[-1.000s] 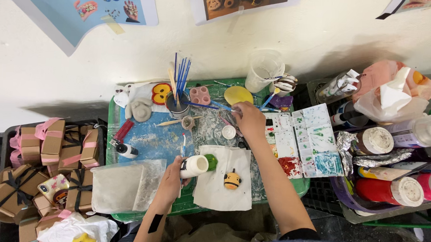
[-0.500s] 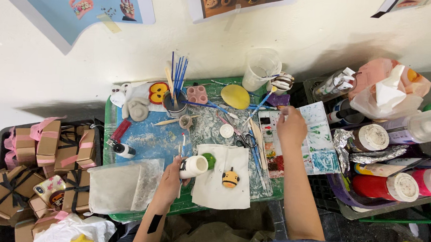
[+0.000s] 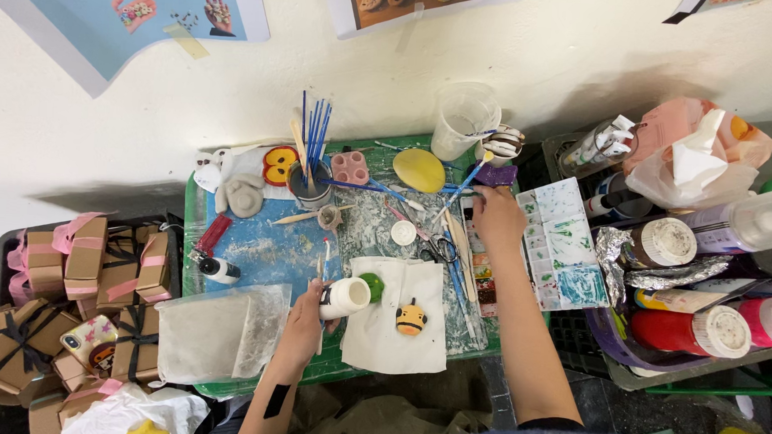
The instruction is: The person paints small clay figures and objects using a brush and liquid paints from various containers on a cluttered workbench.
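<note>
Right hand (image 3: 497,216) moved across the green table: first over the small round white lid (image 3: 403,233) in the middle, then off to the right by the white paint palette with green smears (image 3: 563,244), now back a little and farther up. Reaching now toward the small purple piece (image 3: 496,174) near the far edge, fingertips just touching it (hard to tell if gripped). Arm stretched out longer than before, lying over the wooden sticks (image 3: 460,247).
</note>
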